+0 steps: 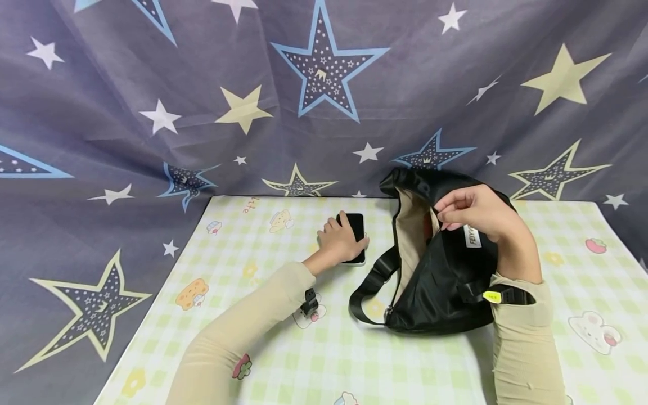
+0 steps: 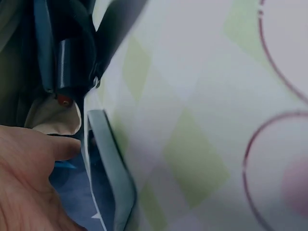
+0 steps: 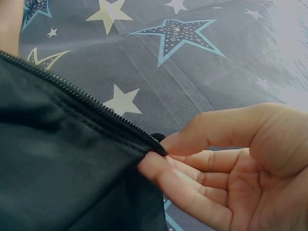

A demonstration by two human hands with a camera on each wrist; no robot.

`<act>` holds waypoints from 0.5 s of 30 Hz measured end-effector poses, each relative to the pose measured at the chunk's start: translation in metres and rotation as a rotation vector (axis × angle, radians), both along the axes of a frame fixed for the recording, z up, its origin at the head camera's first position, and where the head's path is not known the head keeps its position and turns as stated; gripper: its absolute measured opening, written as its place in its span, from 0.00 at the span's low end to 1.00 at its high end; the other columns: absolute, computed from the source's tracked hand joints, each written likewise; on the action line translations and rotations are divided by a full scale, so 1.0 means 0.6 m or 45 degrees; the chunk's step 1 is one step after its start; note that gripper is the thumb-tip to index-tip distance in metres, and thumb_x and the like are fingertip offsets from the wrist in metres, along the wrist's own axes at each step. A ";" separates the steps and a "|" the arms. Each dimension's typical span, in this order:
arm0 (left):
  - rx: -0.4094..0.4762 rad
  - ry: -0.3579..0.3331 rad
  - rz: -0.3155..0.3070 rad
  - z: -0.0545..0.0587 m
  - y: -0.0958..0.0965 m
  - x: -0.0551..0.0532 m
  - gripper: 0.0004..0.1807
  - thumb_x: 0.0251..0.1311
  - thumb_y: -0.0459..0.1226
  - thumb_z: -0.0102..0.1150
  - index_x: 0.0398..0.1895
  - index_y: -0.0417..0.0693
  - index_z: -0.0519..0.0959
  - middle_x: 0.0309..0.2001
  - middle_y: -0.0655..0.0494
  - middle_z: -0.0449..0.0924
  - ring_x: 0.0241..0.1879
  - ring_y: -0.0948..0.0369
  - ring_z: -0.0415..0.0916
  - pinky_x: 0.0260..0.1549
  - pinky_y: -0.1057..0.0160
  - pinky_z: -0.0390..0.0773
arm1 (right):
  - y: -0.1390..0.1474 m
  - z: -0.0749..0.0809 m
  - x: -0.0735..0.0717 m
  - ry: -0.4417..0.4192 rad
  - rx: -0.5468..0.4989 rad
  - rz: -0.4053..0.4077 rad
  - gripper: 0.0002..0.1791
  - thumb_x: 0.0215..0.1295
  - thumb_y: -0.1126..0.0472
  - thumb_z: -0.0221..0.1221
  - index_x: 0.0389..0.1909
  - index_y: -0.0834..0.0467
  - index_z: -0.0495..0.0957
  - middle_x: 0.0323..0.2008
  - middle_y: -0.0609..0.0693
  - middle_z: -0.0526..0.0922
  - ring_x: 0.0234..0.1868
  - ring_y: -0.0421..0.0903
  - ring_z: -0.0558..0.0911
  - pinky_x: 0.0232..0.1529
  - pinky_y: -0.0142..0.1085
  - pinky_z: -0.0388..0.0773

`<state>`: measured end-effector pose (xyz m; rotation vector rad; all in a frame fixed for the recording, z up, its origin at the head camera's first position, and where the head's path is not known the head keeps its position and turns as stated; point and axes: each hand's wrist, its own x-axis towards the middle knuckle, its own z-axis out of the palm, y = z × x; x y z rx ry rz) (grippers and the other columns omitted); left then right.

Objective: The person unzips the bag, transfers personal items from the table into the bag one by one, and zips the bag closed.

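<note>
A black bag (image 1: 430,298) with a beige lining and a white label lies on the table, its zippered mouth spread wide. My right hand (image 1: 473,211) pinches the zippered edge (image 3: 120,126) between thumb and fingertips and holds it up. A reddish-brown item (image 1: 427,226) shows partly inside the bag; its kind is unclear. Left of the bag is a smartphone (image 1: 357,225) with a dark screen. My left hand (image 1: 338,241) reaches across the phone with thumb and fingers spread. In the left wrist view the thumb (image 2: 66,147) is beside the phone's pale edge (image 2: 113,163); contact is unclear.
The bag's black strap (image 1: 361,301) loops onto the table toward the left. A green-checked cloth (image 1: 283,360) with cartoon prints covers the table. Behind it hangs a grey curtain (image 1: 202,67) with stars, close to the bag's far side.
</note>
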<state>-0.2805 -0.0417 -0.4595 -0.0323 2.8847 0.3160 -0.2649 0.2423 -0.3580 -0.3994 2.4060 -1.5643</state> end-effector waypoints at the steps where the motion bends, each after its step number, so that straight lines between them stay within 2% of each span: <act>1: -0.004 -0.002 -0.002 -0.003 0.001 0.001 0.55 0.70 0.64 0.50 0.82 0.40 0.39 0.76 0.31 0.53 0.74 0.38 0.58 0.69 0.38 0.64 | 0.000 0.000 0.000 -0.001 0.002 0.001 0.16 0.65 0.73 0.60 0.50 0.80 0.76 0.28 0.42 0.86 0.29 0.38 0.86 0.36 0.36 0.87; 9: -0.010 0.004 -0.026 -0.013 0.010 0.004 0.56 0.68 0.63 0.56 0.82 0.39 0.41 0.76 0.30 0.54 0.74 0.38 0.57 0.70 0.37 0.63 | 0.000 -0.004 0.000 -0.016 0.011 0.007 0.16 0.66 0.72 0.60 0.50 0.80 0.76 0.28 0.42 0.87 0.29 0.38 0.86 0.36 0.36 0.87; 15: -0.042 0.004 0.003 -0.009 0.017 -0.005 0.56 0.66 0.62 0.59 0.81 0.35 0.46 0.75 0.29 0.55 0.74 0.38 0.57 0.67 0.45 0.72 | -0.001 -0.003 -0.002 -0.001 0.011 0.005 0.15 0.66 0.73 0.60 0.50 0.80 0.76 0.28 0.42 0.87 0.29 0.38 0.86 0.35 0.36 0.87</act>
